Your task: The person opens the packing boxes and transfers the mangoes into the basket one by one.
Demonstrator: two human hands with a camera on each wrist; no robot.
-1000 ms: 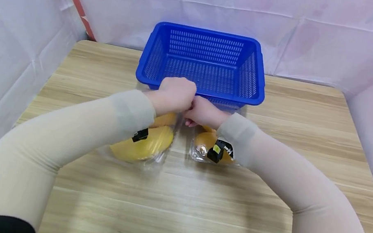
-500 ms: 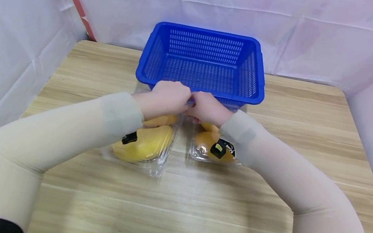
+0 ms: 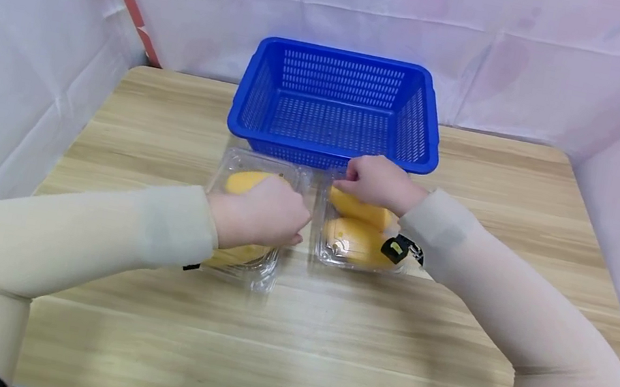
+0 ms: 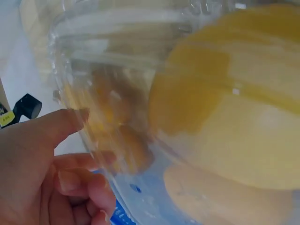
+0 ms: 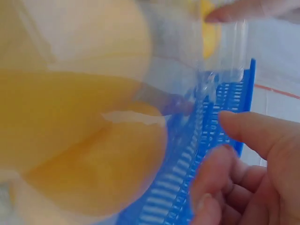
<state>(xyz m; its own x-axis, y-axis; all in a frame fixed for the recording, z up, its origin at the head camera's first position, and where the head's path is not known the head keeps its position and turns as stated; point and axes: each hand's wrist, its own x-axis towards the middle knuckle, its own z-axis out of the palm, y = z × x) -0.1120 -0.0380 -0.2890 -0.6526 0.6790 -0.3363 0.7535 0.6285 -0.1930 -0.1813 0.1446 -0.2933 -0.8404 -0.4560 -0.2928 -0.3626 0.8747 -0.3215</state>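
Two clear plastic boxes with yellow mangoes inside lie side by side on the table. My left hand (image 3: 265, 213) is over the left box (image 3: 260, 278), covering much of its mangoes (image 3: 252, 181). In the left wrist view, the thumb and index finger stand apart at the box's rim, their tips partly behind the plastic; whether they touch it is unclear. My right hand (image 3: 380, 182) is above the far part of the right box (image 3: 324, 255), which holds two mangoes (image 3: 354, 239). The right wrist view shows its thumb and loosely bent fingers with nothing between them.
Behind the boxes stands a blue plastic basket (image 3: 334, 125) with slotted walls; nothing shows inside it. The wooden table (image 3: 281, 354) runs out to both sides. White sheeting (image 3: 554, 77) hangs around the back and sides.
My hands, close together between the boxes before, have moved apart. The left has come nearer over the left box; the right has shifted right over its box, and more of both boxes shows.
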